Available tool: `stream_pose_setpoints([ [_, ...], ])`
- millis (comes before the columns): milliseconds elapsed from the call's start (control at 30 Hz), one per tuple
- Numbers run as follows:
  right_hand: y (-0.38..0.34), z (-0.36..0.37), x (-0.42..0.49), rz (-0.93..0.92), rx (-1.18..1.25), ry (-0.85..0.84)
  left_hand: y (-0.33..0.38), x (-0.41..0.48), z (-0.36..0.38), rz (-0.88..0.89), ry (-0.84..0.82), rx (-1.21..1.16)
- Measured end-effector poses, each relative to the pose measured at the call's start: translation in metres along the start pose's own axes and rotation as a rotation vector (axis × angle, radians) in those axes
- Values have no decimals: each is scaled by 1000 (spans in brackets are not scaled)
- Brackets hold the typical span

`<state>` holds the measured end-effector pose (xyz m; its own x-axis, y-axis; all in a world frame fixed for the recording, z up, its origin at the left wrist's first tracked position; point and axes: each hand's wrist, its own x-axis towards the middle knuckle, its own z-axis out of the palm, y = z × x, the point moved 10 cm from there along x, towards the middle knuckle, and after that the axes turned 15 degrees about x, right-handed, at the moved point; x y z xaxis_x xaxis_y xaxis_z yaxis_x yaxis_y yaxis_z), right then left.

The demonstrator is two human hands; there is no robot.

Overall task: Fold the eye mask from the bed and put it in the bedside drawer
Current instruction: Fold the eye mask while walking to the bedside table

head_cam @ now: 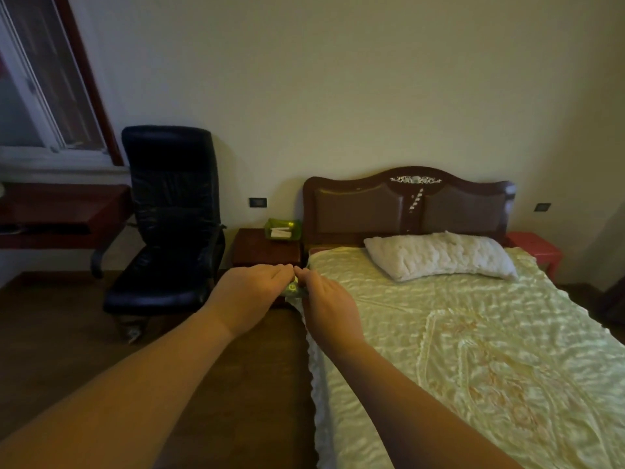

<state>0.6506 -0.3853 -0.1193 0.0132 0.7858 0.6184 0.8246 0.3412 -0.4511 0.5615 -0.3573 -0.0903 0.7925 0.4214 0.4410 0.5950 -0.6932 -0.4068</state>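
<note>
Bed (473,333) is lying bare of the eye mask (293,288), which is being pinched between the left hand (252,294) and right hand (329,308), just off the bed's near-left edge. Both grips are clamping on it, folding seemingly underway. Bedside drawer (267,253), beside the bed's headboard, is looking closed, so opening and stowing are remaining.

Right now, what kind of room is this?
A bedroom, almost certainly. A bed with a carved wooden headboard and a pillow sits against the wall, with a wooden bedside cabinet next to it. A black office chair stands nearby.
</note>
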Motion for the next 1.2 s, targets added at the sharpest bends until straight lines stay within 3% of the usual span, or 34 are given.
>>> stream_pose_setpoints([
  [433, 80, 127, 154, 17, -100, -64, -144, 81, 160, 89, 33, -132],
  [600, 100, 166, 234, 36, -159, 19, -216, 130, 209, 153, 62, -127],
  [900, 198, 243, 343, 332, -99, -17, -305, 218, 317, 203, 15, -140],
  [1000, 250, 276, 374, 467, 20, -74, -325, 249, 349, 236, 37, -103],
  [1100, 304, 314, 406, 654, 389, -157, -346, 281, 387, 240, 72, -45],
  [1200, 363, 339, 433, 932, 849, 24, -369, 318, 431, 224, 59, 7],
])
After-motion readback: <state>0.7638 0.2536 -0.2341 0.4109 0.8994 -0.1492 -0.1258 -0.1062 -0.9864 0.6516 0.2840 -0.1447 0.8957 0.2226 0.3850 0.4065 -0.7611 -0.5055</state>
